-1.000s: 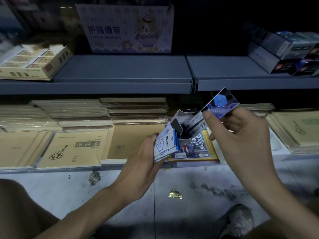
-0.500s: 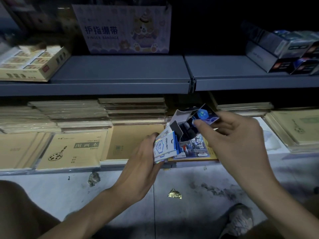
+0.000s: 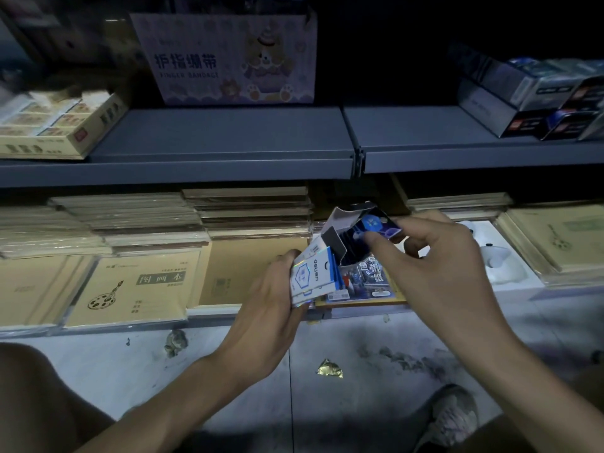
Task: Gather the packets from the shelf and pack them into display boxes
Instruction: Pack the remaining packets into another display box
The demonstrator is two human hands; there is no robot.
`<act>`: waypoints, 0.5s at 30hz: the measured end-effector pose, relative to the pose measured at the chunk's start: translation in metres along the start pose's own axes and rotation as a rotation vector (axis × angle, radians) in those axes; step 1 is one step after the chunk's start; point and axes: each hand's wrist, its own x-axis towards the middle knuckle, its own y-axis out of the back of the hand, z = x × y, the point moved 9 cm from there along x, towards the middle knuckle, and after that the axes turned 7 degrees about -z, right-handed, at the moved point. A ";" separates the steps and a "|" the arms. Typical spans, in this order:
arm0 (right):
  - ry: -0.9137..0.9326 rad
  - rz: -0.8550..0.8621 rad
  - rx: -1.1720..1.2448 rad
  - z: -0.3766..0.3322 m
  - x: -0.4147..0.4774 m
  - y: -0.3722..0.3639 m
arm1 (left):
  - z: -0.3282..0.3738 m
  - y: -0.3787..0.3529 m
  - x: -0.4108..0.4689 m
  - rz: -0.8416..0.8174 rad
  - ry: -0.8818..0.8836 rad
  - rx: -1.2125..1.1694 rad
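Shelf (image 3: 228, 135): right hand (image 3: 434, 266), pinch on packet (image 3: 376, 223)

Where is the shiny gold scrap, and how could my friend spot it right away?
Look at the pale floor in front of the bottom shelf of brown notebooks. Between the person's left forearm and right forearm lies a small crumpled scrap. It gleams gold, while the other crumpled scrap farther left is dull grey.

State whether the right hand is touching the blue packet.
Touching. The head view shows the right hand pinching the blue packet over the display box.
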 end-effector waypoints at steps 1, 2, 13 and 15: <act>-0.003 -0.023 0.016 0.001 0.000 -0.002 | 0.000 0.000 0.000 0.002 0.001 0.000; -0.012 -0.050 0.038 0.002 0.000 -0.006 | -0.001 0.001 0.000 0.004 0.007 -0.005; -0.009 -0.120 0.131 0.008 -0.008 -0.021 | 0.003 -0.002 0.002 0.016 -0.009 -0.028; -0.039 -0.132 0.127 0.013 -0.008 -0.025 | 0.003 -0.003 0.002 0.016 -0.017 -0.012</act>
